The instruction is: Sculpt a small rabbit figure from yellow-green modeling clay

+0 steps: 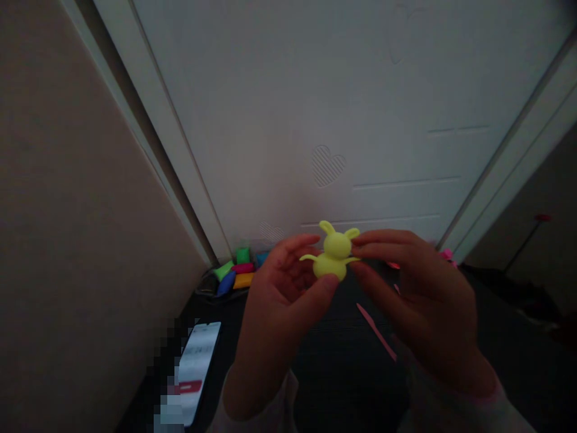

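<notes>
A small yellow clay figure (336,245) with two ears, a round head, a round body and two thin arms is held up above the dark surface. My left hand (283,294) is closed on its body, with the thumb at the front of the base and the fingers behind. The thumb and fingers of my right hand (419,288) pinch the thin arm on the figure's right side, close by the head. Below the hands lies a pink modelling knife (376,331), partly hidden by my right hand.
Several coloured packets (243,281) sit in a dark tray or bag at the back left. A lit phone (198,367) lies at the left edge of the dark tabletop (333,373). A white door (270,120) with heart patterns stands behind. Small pink items (447,255) lie back right.
</notes>
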The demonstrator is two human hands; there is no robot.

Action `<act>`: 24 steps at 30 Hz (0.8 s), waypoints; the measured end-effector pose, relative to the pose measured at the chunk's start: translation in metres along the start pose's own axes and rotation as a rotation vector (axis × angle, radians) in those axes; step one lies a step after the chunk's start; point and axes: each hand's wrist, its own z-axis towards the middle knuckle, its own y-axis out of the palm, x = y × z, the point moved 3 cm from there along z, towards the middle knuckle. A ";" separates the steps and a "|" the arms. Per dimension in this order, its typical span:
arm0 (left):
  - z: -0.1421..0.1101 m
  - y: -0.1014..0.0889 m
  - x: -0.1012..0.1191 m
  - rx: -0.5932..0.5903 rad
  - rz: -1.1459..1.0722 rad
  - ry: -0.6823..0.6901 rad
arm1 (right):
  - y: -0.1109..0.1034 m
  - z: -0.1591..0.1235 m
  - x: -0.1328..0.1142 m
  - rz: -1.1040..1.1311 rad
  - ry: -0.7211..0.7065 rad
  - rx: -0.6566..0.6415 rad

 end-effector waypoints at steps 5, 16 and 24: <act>0.000 0.001 0.000 -0.022 -0.021 -0.004 | 0.001 0.000 -0.001 0.021 0.002 -0.001; -0.001 0.003 0.000 -0.015 -0.014 0.017 | 0.002 0.000 -0.002 0.051 0.033 0.018; -0.002 0.001 -0.001 -0.043 -0.059 0.014 | 0.001 -0.002 0.002 0.166 0.084 -0.013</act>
